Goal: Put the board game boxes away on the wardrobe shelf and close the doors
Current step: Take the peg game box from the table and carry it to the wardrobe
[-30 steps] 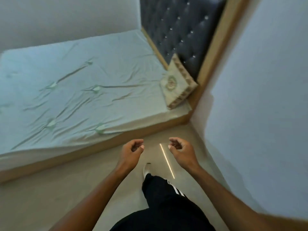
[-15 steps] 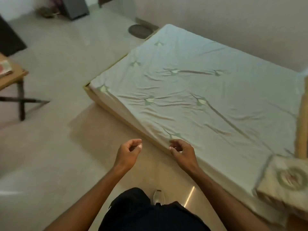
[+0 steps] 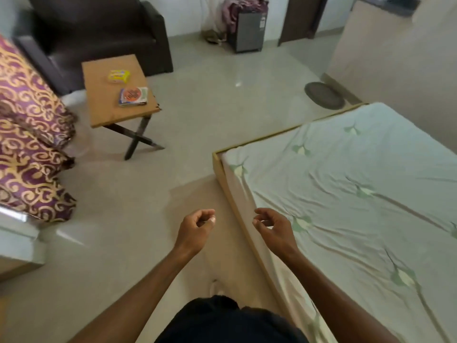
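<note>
- Heading for the table (image 3: 103, 115), both boxes (image 3: 133, 96) on it.
- Left hand (image 3: 195, 229) and right hand (image 3: 274, 227) loosely curled, holding nothing.
- Next I'd guess: walk over, grab one.

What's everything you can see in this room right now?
Small table: one, light wood, far left.
Boxes: two on the table, a yellow box and an orange box.
Armchair: one, dark brown, behind the table.
Curtain: one, purple and gold, left edge.
Bed: one, pale green sheet, right.
Round mat: one, dark, beyond the bed.
Hands: left hand and right hand, both empty, fingers loosely curled.
</note>
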`<act>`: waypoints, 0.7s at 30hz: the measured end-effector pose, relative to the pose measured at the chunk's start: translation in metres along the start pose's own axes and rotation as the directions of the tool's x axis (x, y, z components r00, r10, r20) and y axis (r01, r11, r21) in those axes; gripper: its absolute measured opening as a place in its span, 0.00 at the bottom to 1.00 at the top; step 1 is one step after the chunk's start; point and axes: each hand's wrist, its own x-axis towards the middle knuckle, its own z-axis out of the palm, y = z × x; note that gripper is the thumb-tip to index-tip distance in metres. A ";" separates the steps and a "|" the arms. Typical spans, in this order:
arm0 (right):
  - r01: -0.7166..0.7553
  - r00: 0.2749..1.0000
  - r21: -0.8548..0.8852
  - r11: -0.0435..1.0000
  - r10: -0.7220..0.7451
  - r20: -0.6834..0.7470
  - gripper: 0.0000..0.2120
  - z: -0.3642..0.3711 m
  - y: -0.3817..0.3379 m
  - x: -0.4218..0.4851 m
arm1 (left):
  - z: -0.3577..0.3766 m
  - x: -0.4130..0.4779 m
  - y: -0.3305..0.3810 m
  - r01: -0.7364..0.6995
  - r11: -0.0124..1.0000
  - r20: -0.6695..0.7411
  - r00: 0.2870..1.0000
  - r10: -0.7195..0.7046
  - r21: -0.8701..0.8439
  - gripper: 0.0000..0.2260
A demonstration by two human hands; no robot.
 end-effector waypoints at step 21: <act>0.204 0.900 -0.094 0.974 -0.148 0.411 0.13 0.202 -0.204 0.505 | -0.186 0.434 0.093 0.086 0.993 -0.397 0.911 -0.113 -0.085 0.08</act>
